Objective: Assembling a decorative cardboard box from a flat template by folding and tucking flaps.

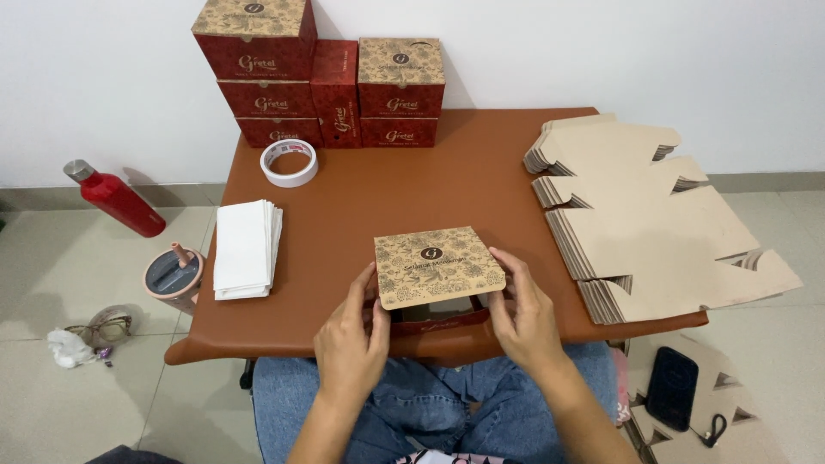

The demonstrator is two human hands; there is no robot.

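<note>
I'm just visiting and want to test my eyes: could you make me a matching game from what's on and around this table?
Things:
1. tape roll
2. flat cardboard blanks
3. red bottle
4. patterned box lid

Places:
A. lying on the floor, left of the table
B. between the left hand and right hand
C. stacked at the table's right edge
D. in front of the stacked red boxes

Pairs: 1-D, 2-C, 3-A, 4-B

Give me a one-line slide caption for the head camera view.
Both hands, left hand and right hand, hold a patterned box at the brown table's edge beside flat cardboard blanks.
</note>
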